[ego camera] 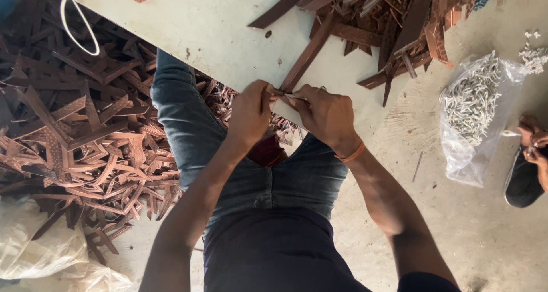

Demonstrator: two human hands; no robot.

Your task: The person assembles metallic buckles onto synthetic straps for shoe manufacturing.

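Copper-brown strip (305, 58), held at its near end by both hands over the edge of a pale board (217, 29).

The strip is long, flat and thin, and is judged light, stiff enough to keep its line, with edges that may be sharp; it is best taken by the flat faces near the end. Its far end lies on the board toward a heap of like strips (394, 23). The left hand (251, 112) is closed in a narrow pinch on the strip's end, knuckles up, wrist bent over the lap. The right hand (325, 115), an orange band at its wrist, is closed on the same end from the other side; a small pin-like piece seems pinched there, too small to be certain. A pile of joined pieces (85, 132) lies at the left, a clear bag of pale metal parts (471, 106) at the right.
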